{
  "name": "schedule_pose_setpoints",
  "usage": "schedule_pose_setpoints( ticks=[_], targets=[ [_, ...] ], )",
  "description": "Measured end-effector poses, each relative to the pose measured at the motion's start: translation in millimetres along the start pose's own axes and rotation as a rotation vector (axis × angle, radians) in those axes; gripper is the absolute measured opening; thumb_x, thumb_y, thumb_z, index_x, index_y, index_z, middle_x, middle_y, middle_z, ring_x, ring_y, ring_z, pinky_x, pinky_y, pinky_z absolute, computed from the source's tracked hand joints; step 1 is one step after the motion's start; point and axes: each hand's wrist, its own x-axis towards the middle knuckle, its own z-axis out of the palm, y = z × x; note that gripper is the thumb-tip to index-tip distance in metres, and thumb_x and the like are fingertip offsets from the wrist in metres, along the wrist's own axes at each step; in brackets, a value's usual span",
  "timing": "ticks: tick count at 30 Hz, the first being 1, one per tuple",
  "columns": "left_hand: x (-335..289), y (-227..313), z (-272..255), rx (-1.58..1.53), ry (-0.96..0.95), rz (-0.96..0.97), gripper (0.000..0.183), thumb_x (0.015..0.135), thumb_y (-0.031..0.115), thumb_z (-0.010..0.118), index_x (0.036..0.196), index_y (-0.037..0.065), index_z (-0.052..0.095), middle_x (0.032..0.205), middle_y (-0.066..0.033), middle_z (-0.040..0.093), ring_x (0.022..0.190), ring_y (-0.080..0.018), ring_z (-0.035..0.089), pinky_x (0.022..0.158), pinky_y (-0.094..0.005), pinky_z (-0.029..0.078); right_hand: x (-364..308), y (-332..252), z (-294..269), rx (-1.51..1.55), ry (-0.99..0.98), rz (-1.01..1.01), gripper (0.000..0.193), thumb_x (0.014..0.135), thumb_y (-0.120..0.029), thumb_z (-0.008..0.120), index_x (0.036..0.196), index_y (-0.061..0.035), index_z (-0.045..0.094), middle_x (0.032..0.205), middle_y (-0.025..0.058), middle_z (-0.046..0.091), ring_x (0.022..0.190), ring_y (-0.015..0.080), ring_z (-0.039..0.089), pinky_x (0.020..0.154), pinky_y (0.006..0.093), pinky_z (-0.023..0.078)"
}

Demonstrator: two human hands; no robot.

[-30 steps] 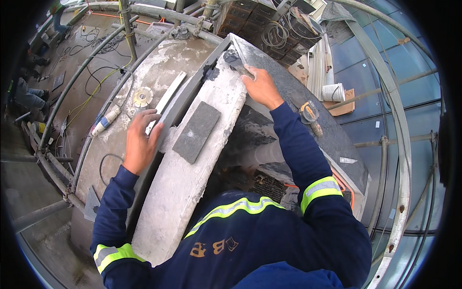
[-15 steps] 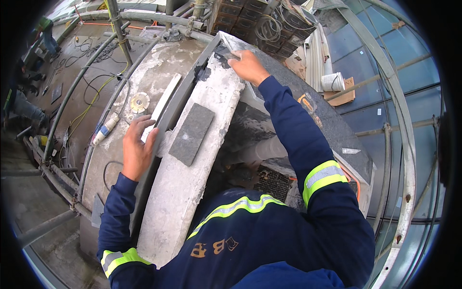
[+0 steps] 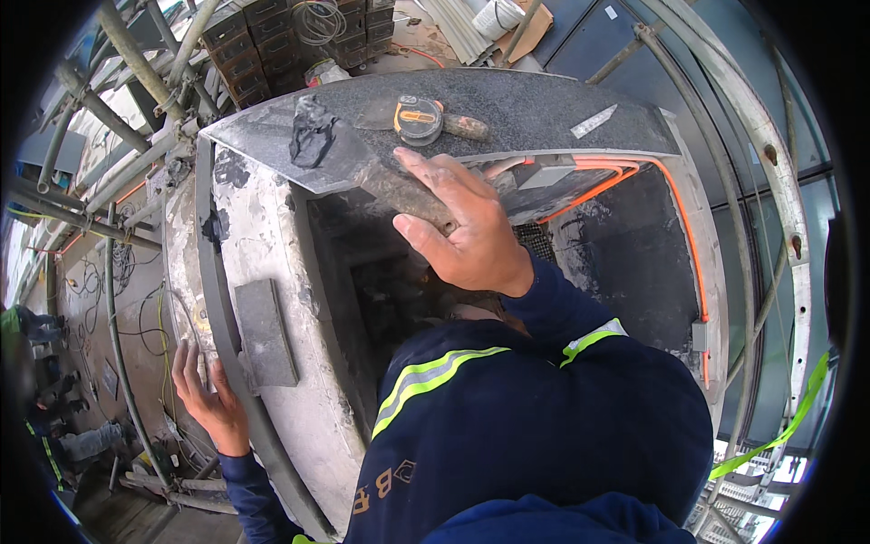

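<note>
My right hand (image 3: pixel 471 222) is closed round the handle of a putty knife (image 3: pixel 403 192), thumb on one side and fingers on the other. A lump of black paste (image 3: pixel 313 133) clings to its blade, which is over the dark stone ledge (image 3: pixel 544 104). My left hand (image 3: pixel 213 403) is open, fingers spread, beside the outer face of the long grey slab edge (image 3: pixel 237 385). Between my hands, a small grey stone piece (image 3: pixel 265 333) lies on the whitish wall top (image 3: pixel 313 399). Black smears mark the wall's far end.
An orange and black tape measure (image 3: pixel 419 121) lies on the ledge, next to another tool's worn handle (image 3: pixel 467 127). Below the ledge opens a dark cavity with an orange conduit (image 3: pixel 681 245). Scaffold tubes (image 3: pixel 113 299) stand left; glass panels are right. People are at lower left.
My right hand has left the wall's far end and moved to the putty knife over the ledge. My left hand stays beside the slab edge. The view has turned to the right.
</note>
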Motion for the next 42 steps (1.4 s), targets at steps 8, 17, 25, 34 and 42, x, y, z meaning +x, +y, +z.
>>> schedule_pose_setpoints(
  ticks=[8, 17, 25, 34, 42],
  targets=[
    [133.7, 184.3, 50.0, -0.257, -0.193, 0.612, 0.038, 0.089, 0.014, 0.075, 0.125, 0.003, 0.066, 0.115, -0.0153, 0.064, 0.1, -0.0334, 0.063, 0.088, -0.0432, 0.05, -33.6, 28.6, -91.7, -0.084, 0.565, 0.205, 0.039, 0.089, -0.003, 0.072, 0.125, 0.0088, 0.06, 0.113, 0.0162, 0.066, 0.098, 0.0211, 0.065, 0.087, 0.0327, 0.053],
    [217.2, 287.6, 221.1, -0.103, -0.513, 0.425, 0.077, 0.083, 0.045, 0.081, 0.14, 0.002, 0.052, 0.116, -0.026, 0.064, 0.113, -0.0441, 0.062, 0.096, -0.0502, 0.051, -98.9, 47.7, -164.7, -0.326, 0.676, 0.439, 0.041, 0.088, -0.006, 0.074, 0.124, 0.009, 0.059, 0.114, 0.0211, 0.064, 0.104, 0.0328, 0.064, 0.094, 0.0391, 0.05],
    [256.6, 316.1, 195.9, -0.346, -0.41, 0.616, 0.074, 0.068, 0.028, 0.083, 0.132, -0.001, 0.06, 0.102, -0.0281, 0.068, 0.107, -0.0454, 0.062, 0.094, -0.0496, 0.053, -167.5, 54.5, -216.5, -0.424, 0.737, 0.33, 0.039, 0.085, -0.006, 0.076, 0.119, 0.0078, 0.062, 0.11, 0.0235, 0.066, 0.096, 0.0372, 0.068, 0.085, 0.0403, 0.055],
    [282.6, 382.6, 343.8, -0.076, -0.517, 0.744, 0.086, 0.074, 0.048, 0.079, 0.148, 0.013, 0.054, 0.131, -0.0219, 0.068, 0.129, -0.0489, 0.054, 0.117, -0.0491, 0.038, -161.2, 49.8, -217.1, -0.398, 0.8, 0.189, 0.044, 0.087, -0.013, 0.08, 0.119, 0.0097, 0.06, 0.108, 0.0214, 0.065, 0.094, 0.032, 0.067, 0.084, 0.0377, 0.053],
    [256.5, 355.0, 270.5, 0.056, -0.504, 0.647, 0.083, 0.083, 0.069, 0.067, 0.138, 0.007, 0.062, 0.107, -0.0262, 0.073, 0.106, -0.0416, 0.069, 0.094, -0.0506, 0.054, -174.2, 41.6, -240.2, -0.589, 0.886, 0.221, 0.041, 0.087, -0.012, 0.08, 0.118, 0.0072, 0.061, 0.109, 0.0222, 0.066, 0.096, 0.0348, 0.067, 0.085, 0.0401, 0.054]
  ],
)
